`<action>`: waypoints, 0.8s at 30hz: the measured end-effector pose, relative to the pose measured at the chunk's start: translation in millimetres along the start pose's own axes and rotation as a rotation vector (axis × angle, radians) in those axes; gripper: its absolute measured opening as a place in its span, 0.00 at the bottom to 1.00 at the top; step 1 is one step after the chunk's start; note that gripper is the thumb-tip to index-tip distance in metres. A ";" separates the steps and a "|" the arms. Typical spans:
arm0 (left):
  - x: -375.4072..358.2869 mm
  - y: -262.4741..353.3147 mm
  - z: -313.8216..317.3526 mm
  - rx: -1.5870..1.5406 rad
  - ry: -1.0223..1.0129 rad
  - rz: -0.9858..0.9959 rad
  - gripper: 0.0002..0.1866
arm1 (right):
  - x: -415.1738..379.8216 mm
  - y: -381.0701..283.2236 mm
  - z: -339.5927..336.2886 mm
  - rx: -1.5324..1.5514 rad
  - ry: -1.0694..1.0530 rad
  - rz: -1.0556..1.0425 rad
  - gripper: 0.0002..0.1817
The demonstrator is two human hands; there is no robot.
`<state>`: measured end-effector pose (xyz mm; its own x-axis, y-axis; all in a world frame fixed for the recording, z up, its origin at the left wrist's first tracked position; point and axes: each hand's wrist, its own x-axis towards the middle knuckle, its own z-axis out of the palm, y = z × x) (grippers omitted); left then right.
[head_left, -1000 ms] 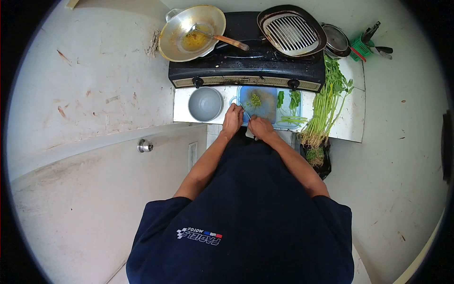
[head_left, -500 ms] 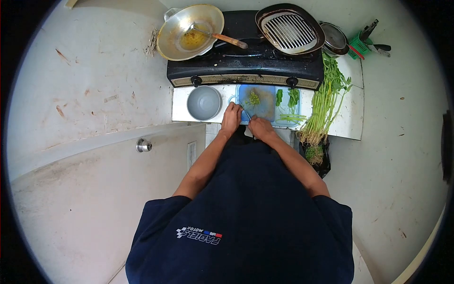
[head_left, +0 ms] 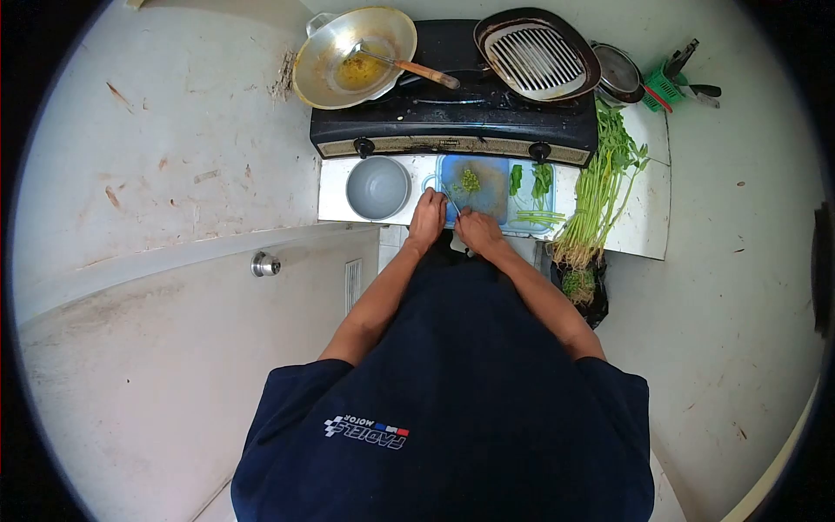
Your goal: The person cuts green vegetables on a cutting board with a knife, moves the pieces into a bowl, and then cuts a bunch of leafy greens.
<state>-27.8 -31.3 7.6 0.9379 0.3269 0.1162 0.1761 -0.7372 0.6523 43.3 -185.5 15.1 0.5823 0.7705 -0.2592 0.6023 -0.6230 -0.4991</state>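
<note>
My right hand [head_left: 477, 232] is closed round the handle of a knife [head_left: 453, 204] at the near edge of a blue cutting board [head_left: 491, 216]. The thin blade points up and left, towards my left hand [head_left: 426, 219]. That left hand is closed at the board's left edge, its fingertips close to the blade; what lies in its fingers is too small to make out. Just beyond the blade sits a small heap of chopped greens [head_left: 470, 180]. Green leaves [head_left: 541, 182] and cut stalks [head_left: 539, 216] lie on the board's right part.
A grey bowl [head_left: 378, 189] stands left of the board. Behind is a black stove [head_left: 448, 126] with a wok [head_left: 317, 74], a wooden-handled ladle [head_left: 426, 73] in it, and a grill pan [head_left: 535, 63]. Long-stemmed greens [head_left: 600, 191] lie right, near a green basket [head_left: 663, 90].
The view has shifted very slightly. Both hands and the knife stay at almost the same spot on the board, and the chopped heap looks the same.
</note>
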 end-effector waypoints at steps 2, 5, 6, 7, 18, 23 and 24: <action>0.7 0.8 -0.6 0.005 -0.003 -0.010 0.04 | -1.7 -0.2 -1.6 -0.017 -0.019 -0.003 0.17; 1.5 3.1 -2.8 0.007 -0.009 -0.016 0.04 | -5.7 -3.2 -5.6 -0.002 -0.014 -0.002 0.16; 1.7 3.2 -3.0 0.008 -0.010 -0.017 0.03 | -5.5 -0.4 -1.1 0.000 -0.010 -0.010 0.17; 1.9 3.4 -3.2 0.000 -0.009 -0.017 0.03 | -5.6 2.5 3.3 0.003 -0.007 -0.017 0.17; 3.0 2.5 0.0 -0.019 0.004 -0.031 0.03 | 7.2 6.9 15.1 0.038 0.031 -0.023 0.17; 2.4 4.8 -1.4 -0.029 0.026 -0.029 0.02 | -1.3 7.3 11.1 -0.031 -0.018 -0.012 0.15; 2.1 5.3 -1.7 -0.031 0.033 -0.026 0.02 | -2.8 9.6 13.2 -0.036 -0.022 -0.022 0.14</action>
<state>-25.4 -33.5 12.5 0.9225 0.3657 0.1233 0.1908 -0.7099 0.6780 40.2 -191.8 0.2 0.5569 0.7865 -0.2672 0.6343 -0.6103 -0.4745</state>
